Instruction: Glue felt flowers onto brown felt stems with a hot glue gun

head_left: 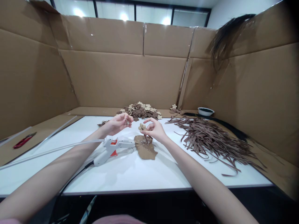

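Bare arms are stretched over the white desk [130, 174]. A thin brown stem with small flowers [143, 127], light and easily bent, is pinched low by the right hand [155, 130]. A tiny piece is pinched in the left hand [118, 123].

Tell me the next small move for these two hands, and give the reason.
Probably bring the left hand across to the right hand and join its small piece to the flower on a stem. Both hands are raised above the brown sheet, each pinching something, a small gap apart; the glue gun lies unheld on the table.
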Motion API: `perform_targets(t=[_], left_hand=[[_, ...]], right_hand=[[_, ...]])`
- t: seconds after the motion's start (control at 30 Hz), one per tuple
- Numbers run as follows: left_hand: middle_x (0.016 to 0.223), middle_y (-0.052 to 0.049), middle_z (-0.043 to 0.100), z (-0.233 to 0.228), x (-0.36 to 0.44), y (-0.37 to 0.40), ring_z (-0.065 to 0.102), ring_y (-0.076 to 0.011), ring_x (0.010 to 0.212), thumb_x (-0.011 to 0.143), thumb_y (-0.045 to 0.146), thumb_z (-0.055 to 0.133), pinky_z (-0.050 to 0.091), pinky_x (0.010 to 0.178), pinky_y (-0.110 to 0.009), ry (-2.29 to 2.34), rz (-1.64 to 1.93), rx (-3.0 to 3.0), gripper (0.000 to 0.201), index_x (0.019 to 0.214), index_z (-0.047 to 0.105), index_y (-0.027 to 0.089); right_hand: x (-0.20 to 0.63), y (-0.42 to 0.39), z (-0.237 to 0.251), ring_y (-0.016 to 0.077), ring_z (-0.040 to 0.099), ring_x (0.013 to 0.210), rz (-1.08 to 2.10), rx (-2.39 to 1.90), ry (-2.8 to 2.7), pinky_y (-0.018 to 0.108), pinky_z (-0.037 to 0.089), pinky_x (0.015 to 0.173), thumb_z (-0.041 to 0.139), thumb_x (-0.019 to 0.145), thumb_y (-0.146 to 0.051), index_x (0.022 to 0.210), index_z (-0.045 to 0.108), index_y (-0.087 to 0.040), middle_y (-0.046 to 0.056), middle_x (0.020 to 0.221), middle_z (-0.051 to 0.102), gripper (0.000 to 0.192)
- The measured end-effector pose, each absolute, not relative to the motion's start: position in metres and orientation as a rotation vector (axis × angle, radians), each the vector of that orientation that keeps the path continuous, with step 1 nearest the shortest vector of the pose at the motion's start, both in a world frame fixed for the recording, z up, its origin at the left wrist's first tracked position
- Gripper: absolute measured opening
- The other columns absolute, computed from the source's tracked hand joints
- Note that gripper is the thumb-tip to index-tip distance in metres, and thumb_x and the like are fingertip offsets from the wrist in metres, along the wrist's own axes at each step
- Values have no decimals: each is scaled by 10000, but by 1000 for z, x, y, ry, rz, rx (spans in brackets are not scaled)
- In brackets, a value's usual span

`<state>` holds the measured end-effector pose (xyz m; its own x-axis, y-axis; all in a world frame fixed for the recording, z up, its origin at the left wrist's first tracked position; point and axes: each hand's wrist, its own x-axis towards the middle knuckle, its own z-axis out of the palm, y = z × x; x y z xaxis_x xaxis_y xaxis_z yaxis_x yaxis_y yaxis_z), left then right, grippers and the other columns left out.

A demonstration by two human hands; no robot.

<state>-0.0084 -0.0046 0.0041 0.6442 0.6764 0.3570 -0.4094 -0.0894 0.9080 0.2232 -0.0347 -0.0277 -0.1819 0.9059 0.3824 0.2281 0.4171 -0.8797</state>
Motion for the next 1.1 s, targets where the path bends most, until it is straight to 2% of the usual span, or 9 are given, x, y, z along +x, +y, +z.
perform_targets(t=[0.17,0.3,0.63,0.93,1.1], left_hand=[[804,-48,618,6,-8,-5,517,-88,601,698,214,769,420,567,-199,318,1022,1389,244,748,547,126],[792,-59,657,8,-9,-5,453,-47,488,670,203,789,368,458,-161,349,1047,1397,265,723,545,117],[771,-96,728,8,-12,-6,683,-128,644,675,184,799,523,557,-142,343,1033,1326,276,764,547,117],[866,-141,744,6,-15,-2,726,-156,733,762,179,737,567,651,-151,273,950,1353,262,837,490,141],[854,-125,749,4,-16,0,733,-182,756,792,212,716,579,650,-172,272,938,1414,283,887,454,160]], right_hand=[[224,-34,-28,149,607,562,844,-1003,-1663,232,450,564,774,576,-246,928,564,-213,-50,571,600,411],[224,-34,-29,151,610,559,853,-1001,-1657,232,451,559,779,572,-257,931,559,-213,-52,568,600,424],[224,-34,-28,151,610,561,846,-1012,-1663,233,454,554,780,573,-257,930,564,-215,-47,575,610,419],[223,-35,-27,158,621,570,837,-1021,-1659,236,457,556,784,569,-268,928,567,-214,-45,574,615,422],[224,-36,-26,159,622,569,849,-1022,-1655,237,457,551,786,564,-276,928,566,-211,-45,574,611,430]])
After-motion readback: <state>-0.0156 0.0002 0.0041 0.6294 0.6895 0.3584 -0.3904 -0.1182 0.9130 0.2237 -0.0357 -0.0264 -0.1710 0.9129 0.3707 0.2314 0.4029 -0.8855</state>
